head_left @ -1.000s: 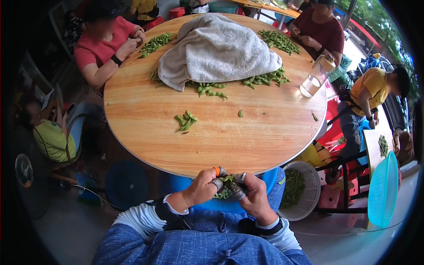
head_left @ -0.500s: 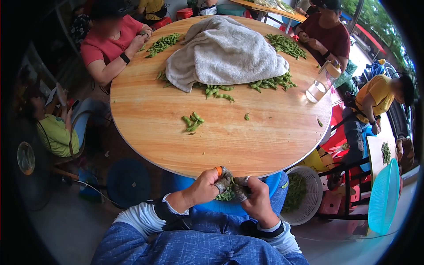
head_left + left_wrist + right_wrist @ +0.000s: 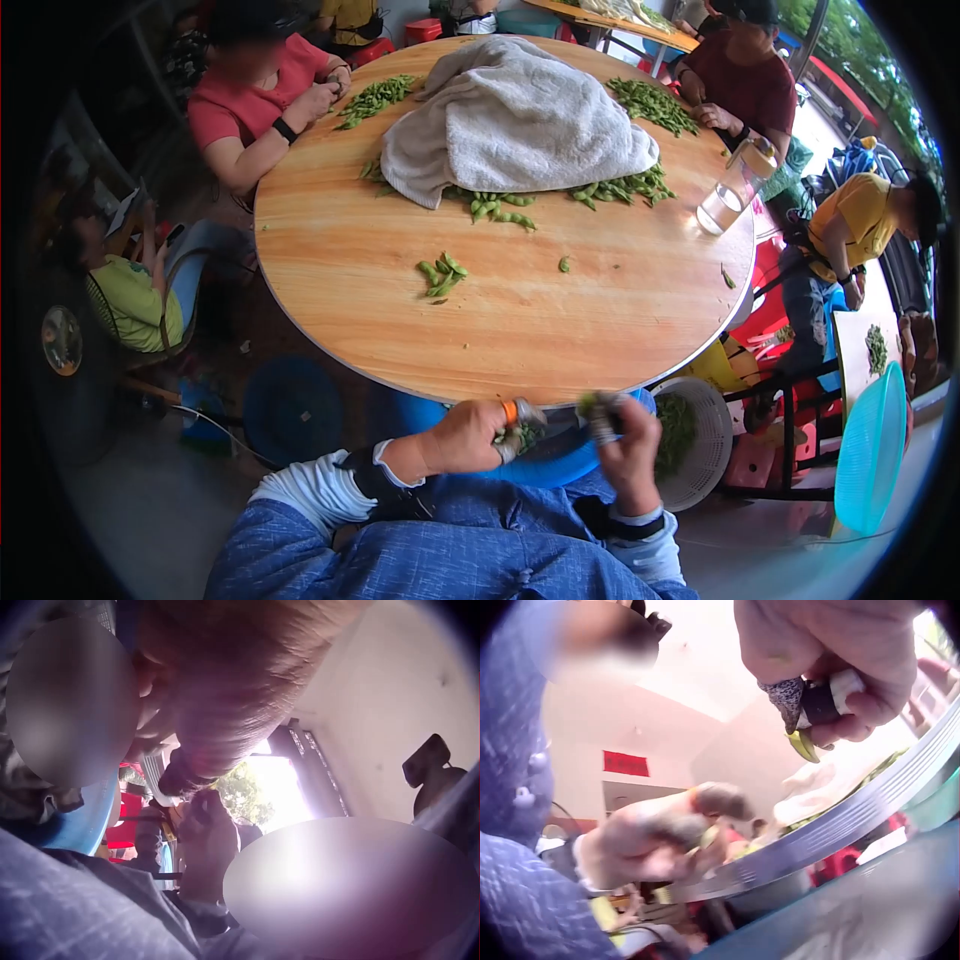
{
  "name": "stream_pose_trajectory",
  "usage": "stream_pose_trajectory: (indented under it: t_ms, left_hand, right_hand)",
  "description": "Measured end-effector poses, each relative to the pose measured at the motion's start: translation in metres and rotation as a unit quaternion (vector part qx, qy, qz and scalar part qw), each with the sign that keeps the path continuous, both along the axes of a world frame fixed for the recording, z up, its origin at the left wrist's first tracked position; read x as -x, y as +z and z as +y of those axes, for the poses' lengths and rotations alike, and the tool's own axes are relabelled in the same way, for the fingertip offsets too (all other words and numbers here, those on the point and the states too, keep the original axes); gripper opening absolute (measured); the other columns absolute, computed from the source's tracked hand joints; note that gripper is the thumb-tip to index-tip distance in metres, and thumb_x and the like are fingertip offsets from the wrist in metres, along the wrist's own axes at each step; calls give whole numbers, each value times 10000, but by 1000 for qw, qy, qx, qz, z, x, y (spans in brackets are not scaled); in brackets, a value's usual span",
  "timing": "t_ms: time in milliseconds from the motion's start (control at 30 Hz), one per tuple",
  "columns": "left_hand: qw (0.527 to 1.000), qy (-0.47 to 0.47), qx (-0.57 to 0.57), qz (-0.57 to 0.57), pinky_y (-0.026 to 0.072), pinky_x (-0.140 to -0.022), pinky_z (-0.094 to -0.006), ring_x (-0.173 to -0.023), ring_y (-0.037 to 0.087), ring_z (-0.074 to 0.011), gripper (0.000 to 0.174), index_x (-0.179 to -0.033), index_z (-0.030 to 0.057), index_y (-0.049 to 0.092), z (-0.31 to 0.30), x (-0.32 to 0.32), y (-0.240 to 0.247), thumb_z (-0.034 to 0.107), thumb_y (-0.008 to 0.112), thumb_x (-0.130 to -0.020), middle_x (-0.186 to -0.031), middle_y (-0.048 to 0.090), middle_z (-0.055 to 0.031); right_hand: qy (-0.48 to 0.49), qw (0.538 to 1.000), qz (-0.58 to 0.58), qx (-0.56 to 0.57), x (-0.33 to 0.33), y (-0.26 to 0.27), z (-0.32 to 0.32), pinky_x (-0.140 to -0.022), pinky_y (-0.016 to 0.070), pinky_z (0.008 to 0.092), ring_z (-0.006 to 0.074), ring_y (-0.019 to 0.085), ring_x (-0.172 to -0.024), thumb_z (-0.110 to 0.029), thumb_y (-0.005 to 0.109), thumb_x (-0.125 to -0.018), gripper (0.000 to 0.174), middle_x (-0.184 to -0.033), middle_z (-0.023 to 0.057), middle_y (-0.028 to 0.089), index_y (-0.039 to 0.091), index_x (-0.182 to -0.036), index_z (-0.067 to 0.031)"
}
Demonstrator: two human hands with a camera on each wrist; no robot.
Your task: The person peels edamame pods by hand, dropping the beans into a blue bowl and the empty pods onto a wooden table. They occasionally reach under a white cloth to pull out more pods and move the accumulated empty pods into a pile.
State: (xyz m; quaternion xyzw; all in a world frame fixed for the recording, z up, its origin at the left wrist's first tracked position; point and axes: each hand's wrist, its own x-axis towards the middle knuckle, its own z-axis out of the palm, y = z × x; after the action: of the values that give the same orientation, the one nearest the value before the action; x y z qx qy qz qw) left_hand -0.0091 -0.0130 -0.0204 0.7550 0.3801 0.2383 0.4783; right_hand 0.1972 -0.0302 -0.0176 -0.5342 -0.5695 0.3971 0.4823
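Observation:
Over the blue basin [image 3: 575, 462] at the table's near edge, my two hands are apart. The right hand [image 3: 628, 452], its fingers wrapped in dark and grey bindings, pinches a green soybean pod [image 3: 804, 746] between thumb and fingers. My left hand [image 3: 460, 438], with an orange band on one finger, is curled above the basin's left part. In the right wrist view it is blurred, with a small green soybean pod [image 3: 709, 838] at its fingertips. Green beans [image 3: 522, 436] show in the basin beside the left fingers. The left wrist view mostly shows the back of the hand.
A small pile of pods [image 3: 441, 274] lies on the round wooden table [image 3: 480, 340]. Farther back, a grey towel [image 3: 525, 125] covers more pods, and a bottle [image 3: 733, 190] stands at right. A white basket [image 3: 712, 445] holds green material beside my right hand. Other people sit around.
My hands were together at a pod, then parted. The right hand has swung right with a green pod, while the left has stayed over the basin and lowered slightly.

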Motion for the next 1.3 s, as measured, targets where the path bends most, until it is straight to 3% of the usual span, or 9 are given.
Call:
stream_pose_trajectory:
  t_ms: [67,133,267,533,900,967,1067,1167,1300]
  left_hand:
    - [987,-44,-137,75,471,-615,-325,-720,587,-284,304,-1015,78,566,-7,1,-4,95,590,-713,-836,595,-131]
    - [973,-77,-130,172,469,-582,-350,-686,578,-290,288,-974,85,588,-11,5,-26,143,630,-695,-776,587,-118]
    - [968,-35,-218,116,456,-540,-364,-628,565,-290,195,-810,33,584,-3,11,-12,173,609,-677,-670,550,-125]
    - [922,215,-302,113,458,-661,-361,-750,549,-330,211,-916,33,590,69,66,18,20,547,-710,-840,550,-168]
    - [880,193,-329,284,432,-670,-369,-760,535,-331,156,-840,0,573,133,110,-1,26,563,-686,-836,553,-158]
    - [859,224,-374,268,438,-620,-341,-694,558,-285,126,-831,-5,570,126,108,-2,36,561,-712,-795,573,-137]
    - [968,243,-35,-56,427,-526,-259,-572,542,-165,92,-828,6,571,109,97,11,79,561,-773,-698,578,-88]
    - [928,198,246,-199,383,-441,-185,-478,480,-66,131,-761,42,562,83,72,27,164,586,-802,-612,563,-28]
    - [856,136,390,-310,363,-419,-168,-460,477,-59,120,-770,71,568,65,42,19,182,608,-788,-614,570,-39]
  right_hand:
    - [-82,993,79,-23,-44,-19,5,-659,437,207,88,536,-742,14,527,-805,153,-828,44,592,568,-950,33]
    - [-147,981,126,22,-82,-29,5,-610,407,194,64,488,-704,-15,490,-835,204,-854,22,563,529,-1026,42]
    - [-243,952,156,97,-119,-42,-16,-532,397,156,41,503,-644,-112,535,-828,209,-827,-3,559,529,-1013,-13]
    - [-201,959,178,92,-107,-56,-16,-486,347,144,28,469,-585,-116,548,-823,187,-784,-21,553,544,-980,-15]
    - [-115,978,145,100,-51,-20,-3,-470,297,145,32,462,-591,-173,565,-809,193,-711,3,556,574,-930,-23]
    - [-69,980,165,88,-42,-18,-2,-601,391,175,68,518,-687,-97,561,-809,184,-794,27,588,575,-954,15]
    - [15,982,169,87,-17,-1,1,-736,428,222,111,552,-790,-34,544,-814,199,-891,58,606,561,-995,47]
    - [101,965,210,118,10,14,8,-726,426,216,97,542,-784,-55,546,-821,235,-870,31,592,546,-1039,33]
    - [144,955,217,141,31,14,20,-723,417,211,76,515,-811,-81,539,-833,272,-898,6,564,518,-1083,23]
